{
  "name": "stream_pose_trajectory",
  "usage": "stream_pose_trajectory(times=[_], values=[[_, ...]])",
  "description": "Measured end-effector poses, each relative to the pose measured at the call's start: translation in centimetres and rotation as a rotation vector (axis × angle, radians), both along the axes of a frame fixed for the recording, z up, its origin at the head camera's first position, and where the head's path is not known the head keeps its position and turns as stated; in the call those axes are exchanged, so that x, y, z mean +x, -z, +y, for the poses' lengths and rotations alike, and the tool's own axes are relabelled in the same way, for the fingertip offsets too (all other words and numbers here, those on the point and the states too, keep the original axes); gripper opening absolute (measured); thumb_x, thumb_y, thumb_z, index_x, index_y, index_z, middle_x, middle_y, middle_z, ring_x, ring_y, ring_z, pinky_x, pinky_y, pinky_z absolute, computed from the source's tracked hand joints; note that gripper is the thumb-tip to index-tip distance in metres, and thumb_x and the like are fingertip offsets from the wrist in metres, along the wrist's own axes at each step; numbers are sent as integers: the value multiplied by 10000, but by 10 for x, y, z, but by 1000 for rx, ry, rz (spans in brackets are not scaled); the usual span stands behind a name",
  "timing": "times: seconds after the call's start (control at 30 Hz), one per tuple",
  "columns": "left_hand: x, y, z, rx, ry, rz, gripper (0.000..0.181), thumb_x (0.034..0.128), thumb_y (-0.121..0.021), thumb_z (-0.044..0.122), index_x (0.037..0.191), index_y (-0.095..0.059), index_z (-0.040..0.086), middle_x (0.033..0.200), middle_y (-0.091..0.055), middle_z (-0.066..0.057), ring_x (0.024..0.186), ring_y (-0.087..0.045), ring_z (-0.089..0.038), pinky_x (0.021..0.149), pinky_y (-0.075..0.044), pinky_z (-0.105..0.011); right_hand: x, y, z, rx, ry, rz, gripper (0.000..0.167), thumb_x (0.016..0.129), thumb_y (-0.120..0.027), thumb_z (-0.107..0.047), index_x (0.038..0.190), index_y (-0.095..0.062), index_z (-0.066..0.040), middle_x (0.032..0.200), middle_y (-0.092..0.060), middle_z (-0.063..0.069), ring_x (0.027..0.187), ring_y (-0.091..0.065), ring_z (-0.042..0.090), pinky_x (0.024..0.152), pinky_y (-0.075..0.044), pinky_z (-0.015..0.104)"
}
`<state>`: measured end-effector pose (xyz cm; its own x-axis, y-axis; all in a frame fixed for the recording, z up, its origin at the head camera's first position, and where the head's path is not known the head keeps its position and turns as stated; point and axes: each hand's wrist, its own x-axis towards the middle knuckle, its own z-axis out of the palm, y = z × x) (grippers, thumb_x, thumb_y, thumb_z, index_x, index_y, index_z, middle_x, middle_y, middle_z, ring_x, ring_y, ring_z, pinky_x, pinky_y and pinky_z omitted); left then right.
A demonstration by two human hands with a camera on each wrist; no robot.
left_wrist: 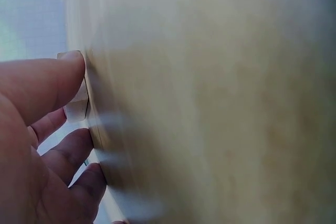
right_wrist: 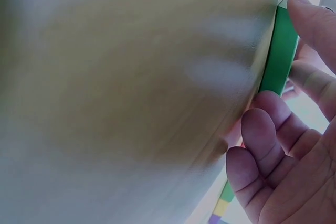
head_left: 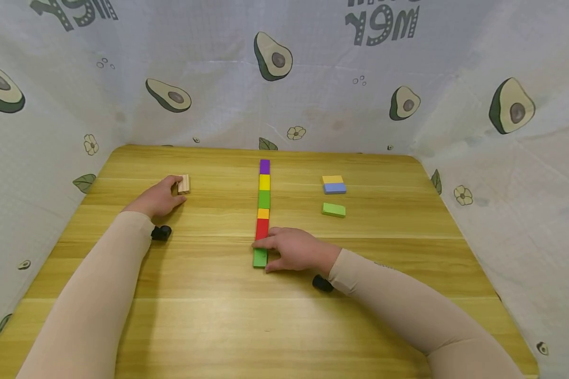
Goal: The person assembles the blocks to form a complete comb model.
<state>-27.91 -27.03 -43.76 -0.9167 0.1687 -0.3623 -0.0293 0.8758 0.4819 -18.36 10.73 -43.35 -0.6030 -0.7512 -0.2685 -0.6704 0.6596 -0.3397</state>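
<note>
A straight row of coloured wooden blocks runs down the middle of the table: purple (head_left: 264, 167), yellow (head_left: 264, 182), green (head_left: 264, 199), orange (head_left: 263, 213), red (head_left: 262, 229) and a nearest green block (head_left: 260, 258). My right hand (head_left: 296, 250) pinches that nearest green block, thumb at its near end and a finger by the red block; the right wrist view shows its green side (right_wrist: 278, 51). At the left, my left hand (head_left: 158, 197) holds plain wooden blocks (head_left: 184, 184) between thumb and fingers. The thumb partly covers them in the left wrist view.
Right of the row, an orange block (head_left: 332, 179) touches a blue block (head_left: 335, 188). A light green block (head_left: 334, 210) lies nearer. A patterned sheet (head_left: 227, 100) hangs around the wooden table (head_left: 265, 331).
</note>
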Motion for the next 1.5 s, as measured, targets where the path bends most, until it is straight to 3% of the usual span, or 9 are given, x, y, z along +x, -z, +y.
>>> stream_pose_trajectory(times=[0.13, 0.33, 0.43, 0.63, 0.8, 1.0, 1.2, 1.37, 1.5], values=[[-2, 1, 1, -1, 3, 3, 728, 1124, -493, 314, 1679, -114, 33, 1717, -136, -327, 1562, -183, -556, 1244, -228, -694, -1, 0, 2, 1, 4, -3, 648, 932, -794, -465, 1516, -588, -273, 1329, -642, -2, 1102, -601, 112, 1022, -537, 315], [-3, 1, 2, -7, 4, 32, 694, 1125, -498, 289, 1665, -163, 10, 1701, -187, -336, 1554, -221, -548, 1241, -250, -686, -5, -5, 12, -33, 62, 10, 641, 929, -799, -462, 1506, -593, -271, 1085, -610, -36, 911, -547, 122, 812, -503, 281], [-4, 1, 2, -11, -4, 46, 675, 1123, -505, 275, 1656, -194, 1, 1693, -217, -337, 1545, -246, -549, 1232, -271, -688, -14, -7, 23, -61, 114, 43, 609, 943, -794, -420, 1492, -609, -231, 1062, -607, -15, 873, -536, 144, 777, -492, 302], [-8, 1, 4, -33, -14, 53, 643, 1123, -504, 261, 1644, -236, -3, 1675, -262, -338, 1526, -285, -552, 1219, -298, -690, -40, -11, 56, -81, 275, 87, 603, 959, -791, -334, 1504, -594, -166, 1308, -638, 101, 1112, -614, 253, 987, -557, 438], [-10, 0, 6, -32, -21, 49, 636, 1124, -504, 266, 1632, -250, -20, 1665, -282, -339, 1517, -311, -543, 1210, -322, -679, -61, -10, 95, -90, 395, 86, 593, 961, -788, -289, 1499, -593, -134, 1392, -573, 170, 1268, -529, 359, 1062, -495, 526], [-11, -1, 6, -24, -15, 62, 660, 1112, -537, 295, 1601, -274, -61, 1643, -317, -349, 1489, -364, -533, 1184, -364, -663, -76, -6, 138, -50, 461, 40, 649, 964, -762, -251, 1550, -526, -105, 1545, -447, 278, 1453, -383, 479, 1159, -411, 631], [-12, 0, 3, -29, -34, 82, 669, 1083, -594, 330, 1561, -331, -57, 1599, -391, -343, 1440, -428, -523, 1170, -380, -661, -82, 3, 165, -49, 447, 21, 555, 978, -744, -179, 1486, -577, -31, 1393, -600, 245, 1231, -597, 380, 1063, -503, 573], [-15, 1, 3, 0, -82, 123, 690, 1047, -646, 366, 1534, -373, -40, 1575, -423, -324, 1378, -474, -493, 1166, -385, -653, -82, 5, 172, -76, 467, -10, 468, 991, -731, -127, 1427, -625, 5, 1324, -657, 201, 1139, -627, 322, 1021, -524, 541], [-17, -2, 8, 54, -109, 168, 777, 1028, -649, 422, 1607, -323, 20, 1587, -384, -329, 1404, -433, -493, 1184, -361, -662, -81, 4, 173, -92, 485, -19, 457, 994, -728, -127, 1423, -634, -1, 1297, -657, 199, 1101, -614, 308, 1002, -520, 535]])
